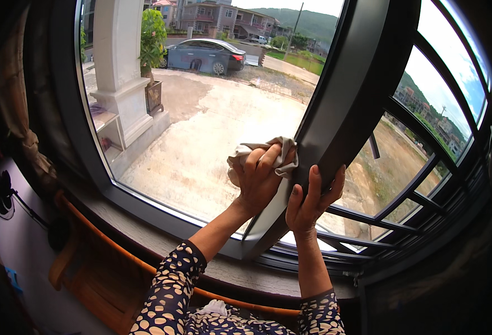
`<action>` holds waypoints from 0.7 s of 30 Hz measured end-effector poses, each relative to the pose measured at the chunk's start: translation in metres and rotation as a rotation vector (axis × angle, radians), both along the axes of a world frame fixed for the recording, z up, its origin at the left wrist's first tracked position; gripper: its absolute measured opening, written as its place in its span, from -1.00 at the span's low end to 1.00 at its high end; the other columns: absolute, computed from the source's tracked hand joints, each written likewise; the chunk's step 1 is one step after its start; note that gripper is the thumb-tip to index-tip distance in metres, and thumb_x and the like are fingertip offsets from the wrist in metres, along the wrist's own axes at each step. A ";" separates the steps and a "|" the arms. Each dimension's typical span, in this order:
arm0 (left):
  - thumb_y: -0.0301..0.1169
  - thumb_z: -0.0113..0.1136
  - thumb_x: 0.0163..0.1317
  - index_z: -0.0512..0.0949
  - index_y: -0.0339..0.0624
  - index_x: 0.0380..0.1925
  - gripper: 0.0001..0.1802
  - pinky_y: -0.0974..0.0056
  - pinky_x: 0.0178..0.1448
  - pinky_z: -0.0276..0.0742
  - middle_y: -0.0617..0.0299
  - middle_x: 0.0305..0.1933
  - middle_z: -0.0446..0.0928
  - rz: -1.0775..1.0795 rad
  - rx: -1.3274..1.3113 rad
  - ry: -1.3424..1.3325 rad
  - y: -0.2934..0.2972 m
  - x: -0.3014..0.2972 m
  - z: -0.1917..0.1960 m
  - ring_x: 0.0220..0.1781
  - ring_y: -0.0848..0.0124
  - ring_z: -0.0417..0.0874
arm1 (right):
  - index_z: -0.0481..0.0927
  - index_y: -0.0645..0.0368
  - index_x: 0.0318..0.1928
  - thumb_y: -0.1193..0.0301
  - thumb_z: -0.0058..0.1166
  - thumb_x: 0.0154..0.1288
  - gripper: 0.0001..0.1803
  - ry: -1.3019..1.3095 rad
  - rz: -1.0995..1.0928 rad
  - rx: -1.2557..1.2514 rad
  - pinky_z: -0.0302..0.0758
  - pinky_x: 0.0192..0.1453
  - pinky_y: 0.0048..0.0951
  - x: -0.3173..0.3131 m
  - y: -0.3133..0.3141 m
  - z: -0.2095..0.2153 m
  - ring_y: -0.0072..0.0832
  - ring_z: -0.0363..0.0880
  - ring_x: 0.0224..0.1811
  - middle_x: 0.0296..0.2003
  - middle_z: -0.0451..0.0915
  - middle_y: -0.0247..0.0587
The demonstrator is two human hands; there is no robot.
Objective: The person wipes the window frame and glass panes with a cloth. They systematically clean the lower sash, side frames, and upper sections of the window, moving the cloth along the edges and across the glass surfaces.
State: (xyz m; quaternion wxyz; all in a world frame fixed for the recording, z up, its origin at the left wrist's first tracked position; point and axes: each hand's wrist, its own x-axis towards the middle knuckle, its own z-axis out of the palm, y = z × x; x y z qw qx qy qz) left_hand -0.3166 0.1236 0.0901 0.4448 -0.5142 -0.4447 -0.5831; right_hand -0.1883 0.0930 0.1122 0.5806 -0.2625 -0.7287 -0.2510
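A crumpled light grey cloth [282,146] is bunched under my left hand [259,177], whose fingers curl over it. The cloth lies against the window pane [201,139], right beside the pane's dark frame. My right hand [312,202] rests on the dark grey window frame [343,95] a little lower and to the right, its fingers stretched up along the frame with no object in them. The part of the cloth beneath my left palm is hidden.
Dark metal bars [419,120] cross the opening on the right. Below the window runs a pale sill [145,234], with a wooden chair [109,273] at the lower left. A gathered curtain [25,128] hangs at far left. Outside stand a parked car [204,56] and a potted plant [153,42].
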 end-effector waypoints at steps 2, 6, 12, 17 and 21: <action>-0.36 0.31 0.05 0.65 0.02 -0.01 -0.58 0.19 0.13 0.22 0.38 0.09 0.41 -0.072 -0.020 0.048 -0.008 -0.001 0.010 0.09 0.34 0.29 | 0.30 0.20 0.31 0.35 -0.14 0.44 -0.52 0.004 0.001 -0.003 0.05 0.40 0.01 0.002 0.002 -0.002 0.13 -0.05 0.43 0.39 -0.10 0.33; -0.33 0.29 0.02 0.63 0.10 0.03 -0.52 0.16 0.14 0.17 0.40 0.11 0.42 -0.016 0.013 0.057 -0.007 -0.008 0.048 0.10 0.36 0.30 | 0.30 0.20 0.31 0.34 -0.12 0.43 -0.52 -0.007 -0.034 -0.018 0.01 0.42 0.04 0.002 0.002 -0.004 0.15 -0.06 0.42 0.40 -0.13 0.32; -0.25 0.28 0.05 0.65 0.13 -0.05 -0.61 0.06 0.10 0.15 0.41 0.05 0.48 -0.004 0.223 0.043 0.009 -0.011 0.126 0.02 0.34 0.37 | 0.30 0.19 0.31 0.26 -0.16 0.46 -0.51 0.006 -0.052 -0.012 0.04 0.41 0.02 0.005 0.001 -0.004 0.14 -0.04 0.42 0.40 -0.16 0.31; -0.25 0.32 0.07 0.61 0.09 0.03 -0.55 0.11 0.18 0.10 0.34 0.04 0.47 0.054 0.248 -0.037 0.009 -0.024 0.178 0.02 0.32 0.37 | 0.29 0.16 0.32 0.19 -0.22 0.50 -0.50 0.000 -0.059 0.006 0.08 0.39 0.00 0.007 0.003 -0.005 0.12 -0.04 0.43 0.40 -0.14 0.29; -0.24 0.32 0.10 0.61 0.12 0.01 -0.59 0.12 0.19 0.09 0.33 0.04 0.48 0.075 0.194 -0.076 0.003 -0.023 0.171 0.03 0.31 0.36 | 0.29 0.15 0.32 0.17 -0.23 0.51 -0.50 0.003 -0.059 -0.005 0.10 0.38 0.01 0.005 0.000 -0.005 0.11 -0.05 0.43 0.39 -0.13 0.28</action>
